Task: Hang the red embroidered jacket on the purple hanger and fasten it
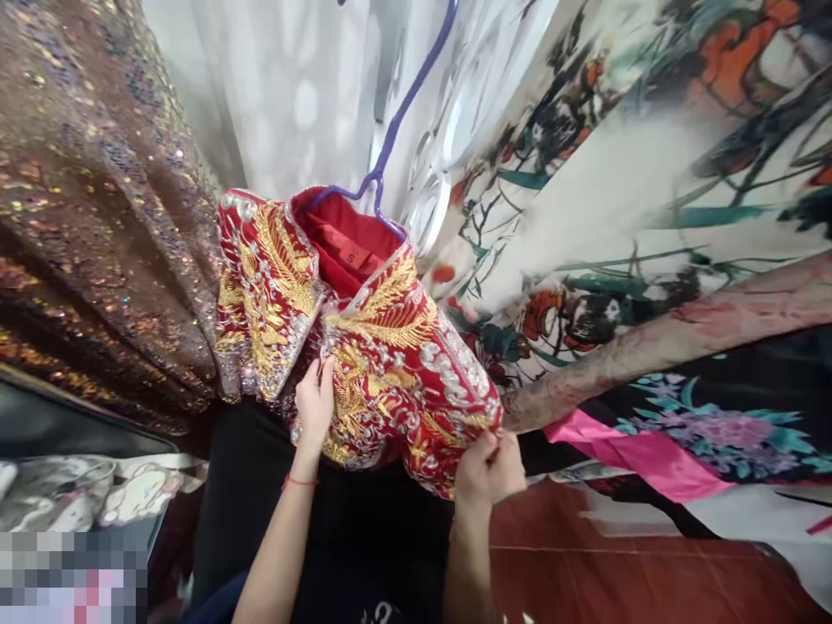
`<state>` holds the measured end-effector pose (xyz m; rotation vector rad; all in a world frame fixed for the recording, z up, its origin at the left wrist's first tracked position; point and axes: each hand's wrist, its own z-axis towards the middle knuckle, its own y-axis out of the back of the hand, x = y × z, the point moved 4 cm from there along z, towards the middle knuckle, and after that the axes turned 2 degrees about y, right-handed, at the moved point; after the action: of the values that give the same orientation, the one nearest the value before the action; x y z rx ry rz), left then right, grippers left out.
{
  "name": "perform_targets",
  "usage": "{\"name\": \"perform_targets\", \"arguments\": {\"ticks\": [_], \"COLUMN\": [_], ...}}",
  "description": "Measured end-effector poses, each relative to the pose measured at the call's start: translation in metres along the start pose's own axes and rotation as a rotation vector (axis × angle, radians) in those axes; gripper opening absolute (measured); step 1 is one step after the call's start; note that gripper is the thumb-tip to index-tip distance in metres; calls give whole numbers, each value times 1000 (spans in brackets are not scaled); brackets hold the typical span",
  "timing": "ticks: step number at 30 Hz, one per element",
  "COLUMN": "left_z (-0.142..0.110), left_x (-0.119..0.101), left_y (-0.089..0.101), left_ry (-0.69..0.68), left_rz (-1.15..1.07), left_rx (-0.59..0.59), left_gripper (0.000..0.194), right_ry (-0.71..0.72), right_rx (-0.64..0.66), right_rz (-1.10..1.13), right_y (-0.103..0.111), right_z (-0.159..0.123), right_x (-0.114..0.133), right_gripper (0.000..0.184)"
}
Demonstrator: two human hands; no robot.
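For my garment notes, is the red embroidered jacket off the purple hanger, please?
No, the purple hanger runs into the collar of the red embroidered jacket.

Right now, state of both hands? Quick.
Left hand: closed, pinching the red embroidered jacket by its front opening.
Right hand: closed, gripping the same jacket at what looks like a sleeve's lower edge.

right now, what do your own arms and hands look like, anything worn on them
The left hand is ungloved, with a thin red bracelet around its wrist. The right hand is ungloved too, and no bracelet shows there. The left forearm and right forearm show no sleeves.
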<state>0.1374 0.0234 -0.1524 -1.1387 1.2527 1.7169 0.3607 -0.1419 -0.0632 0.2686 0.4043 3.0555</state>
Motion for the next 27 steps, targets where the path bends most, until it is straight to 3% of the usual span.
{"name": "perform_targets", "arguments": {"ticks": [2, 5, 8, 10, 12, 15, 17, 20, 22, 25, 27], "left_z": [-1, -9, -19, -21, -12, 17, 35, 38, 17, -40, -75], "left_x": [11, 13, 8, 8, 11, 22, 27, 15, -4, -43, -67], "left_y": [-8, -3, 21, 38, 48, 55, 59, 63, 62, 48, 30], "left_ry": [50, 11, -195, -321, -366, -332, -348, -540, -670, -764, -739], "left_rz": [79, 97, -66, -104, -22, 45, 8, 41, 89, 98, 122], "left_rx": [-5, -82, -372, -590, -660, -549, -433, -237, -130, 8, 128], "left_gripper": [31, 26, 26, 36, 52, 60, 43, 16, 21, 26, 22], "right_ry": [-78, -193, -187, -92, 1, 49, 53, 53, 86, 119, 112], "right_rx": [103, 41, -112, -200, -148, 135, 223, 324, 412, 553, 595], "right_rz": [25, 3, 3, 95, 179, 137, 45, 21, 90, 221, 265], "right_y": [-10, -9, 1, 5, -4, -43, -72, -105, -116, -118, -114], "right_z": [-2, 3, 14, 19, 20, 12, 7, 9, 19, 40, 52], "right_x": [4, 16, 41, 65, 91, 121, 123, 103, 87, 72, 70], "right_gripper": [21, 5, 40, 47, 49, 55, 55, 53, 55, 62, 68]}}
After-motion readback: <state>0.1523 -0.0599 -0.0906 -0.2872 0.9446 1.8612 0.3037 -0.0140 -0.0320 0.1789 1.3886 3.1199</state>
